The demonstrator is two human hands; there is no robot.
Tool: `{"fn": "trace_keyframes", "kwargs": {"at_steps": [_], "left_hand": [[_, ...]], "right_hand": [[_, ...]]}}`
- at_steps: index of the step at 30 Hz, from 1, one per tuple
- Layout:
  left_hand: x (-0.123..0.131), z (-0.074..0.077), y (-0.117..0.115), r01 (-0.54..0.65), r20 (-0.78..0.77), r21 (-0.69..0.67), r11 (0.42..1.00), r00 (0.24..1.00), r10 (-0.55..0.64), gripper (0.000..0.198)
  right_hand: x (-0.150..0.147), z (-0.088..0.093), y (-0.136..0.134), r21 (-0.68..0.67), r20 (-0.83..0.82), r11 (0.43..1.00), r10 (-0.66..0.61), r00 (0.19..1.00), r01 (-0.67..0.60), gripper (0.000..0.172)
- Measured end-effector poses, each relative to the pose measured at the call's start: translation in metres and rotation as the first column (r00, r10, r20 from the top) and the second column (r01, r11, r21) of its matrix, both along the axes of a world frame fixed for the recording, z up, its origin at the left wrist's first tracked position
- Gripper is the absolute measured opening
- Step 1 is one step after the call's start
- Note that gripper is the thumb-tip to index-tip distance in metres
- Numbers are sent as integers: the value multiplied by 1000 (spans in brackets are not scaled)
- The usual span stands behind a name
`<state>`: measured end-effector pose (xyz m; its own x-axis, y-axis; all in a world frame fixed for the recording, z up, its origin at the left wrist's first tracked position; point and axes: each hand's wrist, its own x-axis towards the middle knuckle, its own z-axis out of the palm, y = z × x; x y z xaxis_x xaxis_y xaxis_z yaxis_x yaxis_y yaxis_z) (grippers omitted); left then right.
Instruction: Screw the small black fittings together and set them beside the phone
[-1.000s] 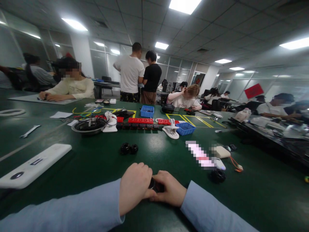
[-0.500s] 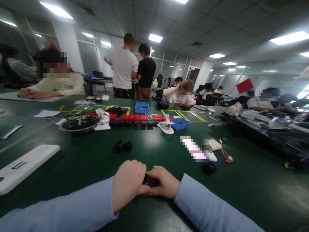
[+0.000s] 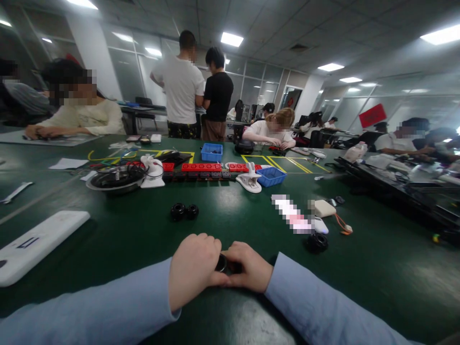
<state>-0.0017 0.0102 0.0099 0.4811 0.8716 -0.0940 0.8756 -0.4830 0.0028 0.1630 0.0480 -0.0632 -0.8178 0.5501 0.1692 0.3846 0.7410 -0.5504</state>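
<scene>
Dark green surface (image 3: 143, 235), marked with yellow lines (image 3: 299, 165).
A white oblong case (image 3: 43, 247) lies at left, a wrench (image 3: 17, 192) beyond it; two black round parts (image 3: 178, 212) sit side by side near the middle; farther back are a white clip (image 3: 249, 183) and two blue bins (image 3: 275, 180).

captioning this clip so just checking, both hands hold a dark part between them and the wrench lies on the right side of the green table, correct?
Not quite: the wrench lies on the left side of the green table, as the head view shows. The left hand and right hand do hold a dark part between them.
</scene>
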Motion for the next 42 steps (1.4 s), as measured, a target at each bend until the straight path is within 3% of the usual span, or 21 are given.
{"fn": "trace_keyframes", "kwargs": {"at_steps": [10, 16, 22, 26, 30, 34, 38, 42], "left_hand": [[4, -1, -8, 26, -41, 81, 996, 999, -23, 46], [5, 2, -5, 20, -55, 54, 998, 998, -17, 49], [7, -8, -3, 14, -50, 82, 997, 999, -10, 50], [3, -9, -2, -8, -60, 8, 1000, 998, 9, 55], [-10, -2, 7, 151, 104, -79, 985, 984, -142, 57], [-28, 9, 18, 416, 344, -188, 890, 877, -337, 43], [-36, 14, 24, 513, 371, -261, 818, 835, -406, 41], [-34, 9, 24, 538, 362, -228, 811, 820, -443, 41]], "right_hand": [[3, -6, -6, 34, -15, 998, -46, 999, 47, 29], [2, -6, -7, 37, -12, 998, -48, 999, 48, 29], [1, -4, -5, 19, 12, 998, -62, 998, 62, 31], [2, -6, -2, -13, -18, 999, -41, 999, 40, 33], [3, -8, 0, -10, -3, 1000, -1, 1000, 1, 38], [2, -6, -2, 3, 37, 1000, 12, 999, -13, 42], [1, -3, -4, 12, 60, 999, 35, 998, -36, 43], [2, -2, -4, 32, 82, 998, 44, 996, -47, 41]]}}
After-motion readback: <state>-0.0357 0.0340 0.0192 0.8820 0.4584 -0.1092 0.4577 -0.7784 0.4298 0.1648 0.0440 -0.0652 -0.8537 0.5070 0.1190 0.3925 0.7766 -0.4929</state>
